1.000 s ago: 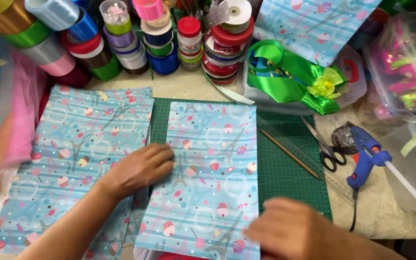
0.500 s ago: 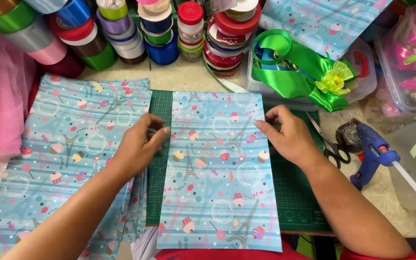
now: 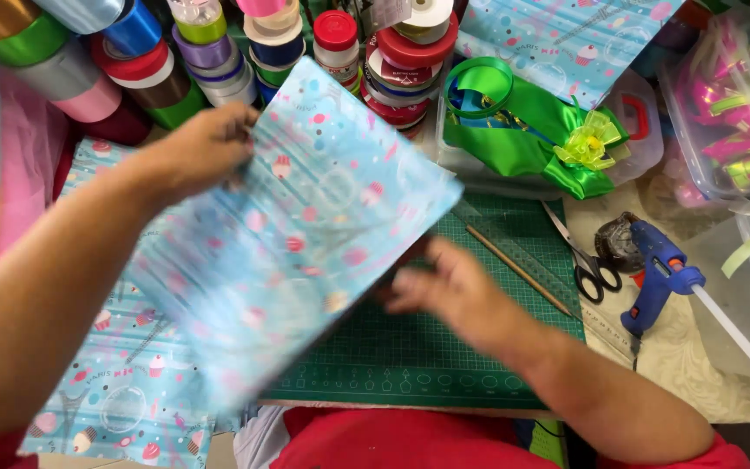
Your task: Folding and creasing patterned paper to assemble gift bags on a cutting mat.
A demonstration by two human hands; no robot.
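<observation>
One patterned sheet (image 3: 305,226) hangs tilted from left hand (image 3: 197,148), above right hand (image 3: 444,291).

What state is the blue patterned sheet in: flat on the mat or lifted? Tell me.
Lifted: the left hand holds the blue patterned sheet tilted above the green cutting mat.

Two bare forearms, no sleeves reaching wrists. Left hand (image 3: 197,152) upper left of frame, bare, no rings or watch visible. Right hand (image 3: 444,291) centre frame, motion-blurred, bare; jewellery not discernible. Red short sleeve edge at lower right corner on right upper arm. Red garment across bottom centre of frame, torso area. Small patch of red at lower left corner, likely left sleeve. No gloves.
</observation>
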